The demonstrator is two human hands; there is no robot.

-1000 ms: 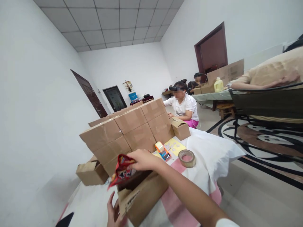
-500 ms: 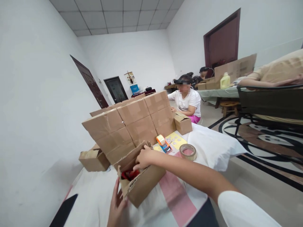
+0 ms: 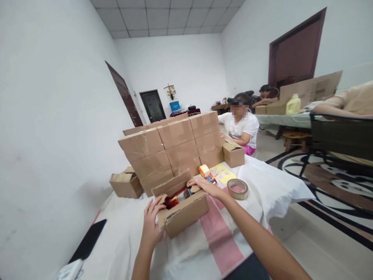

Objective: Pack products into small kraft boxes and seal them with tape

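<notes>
Left hand point(image 3: 153, 218), fingers spread, and right hand point(image 3: 205, 186), flatter, touch opposite ends of one open box point(image 3: 187, 216); inside, seemingly, one red packet point(image 3: 173, 202), partly hidden.

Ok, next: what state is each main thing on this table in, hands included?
Box between the hands: open, red packaging inside
Left hand: spread over its left end
Right hand: laid across its right end
Stacked boxes: taped
Box left of the stack: flaps raised
Box right of the stack: flaps slightly raised
Tape dispenser: loaded, partly hidden
Tape roll: lying flat
Yellow sheet: flat
</notes>
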